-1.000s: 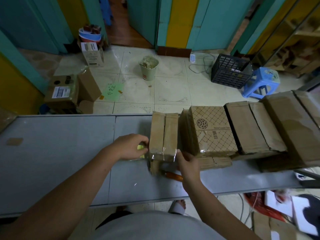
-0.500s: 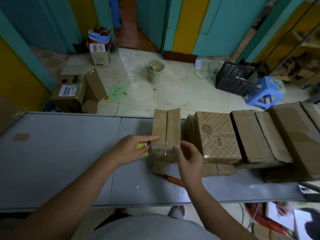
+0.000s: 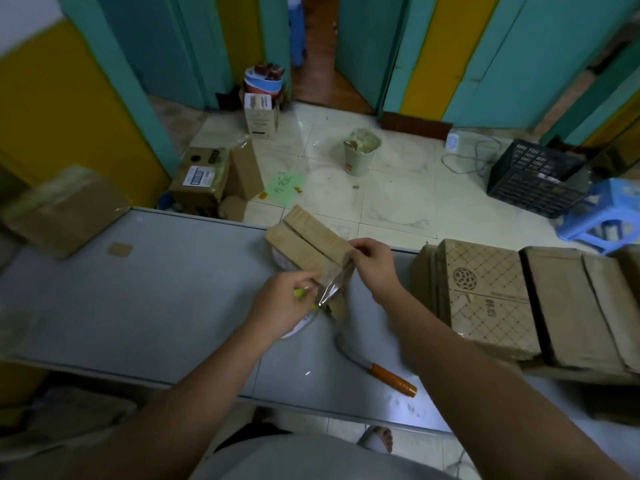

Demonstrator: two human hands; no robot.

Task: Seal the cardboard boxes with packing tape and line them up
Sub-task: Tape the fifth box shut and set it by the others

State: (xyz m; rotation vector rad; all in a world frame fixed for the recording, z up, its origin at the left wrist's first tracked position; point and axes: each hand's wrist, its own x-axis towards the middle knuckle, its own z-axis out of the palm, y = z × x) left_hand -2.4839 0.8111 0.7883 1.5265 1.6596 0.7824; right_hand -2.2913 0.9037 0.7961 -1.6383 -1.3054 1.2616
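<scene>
The box (image 3: pixel 306 242) sits tilted on the table (image 3: pixel 156 306). The right hand (image 3: pixel 372 268) pinches its corner, the left hand (image 3: pixel 285 304) grips the tape (image 3: pixel 330 292) (pull it taut, then press flat).

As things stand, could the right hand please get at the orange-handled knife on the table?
Probably yes, once freed: the knife lies bare on the table, below the right hand, nothing covering it. But that hand grips the small box being taped.
</scene>
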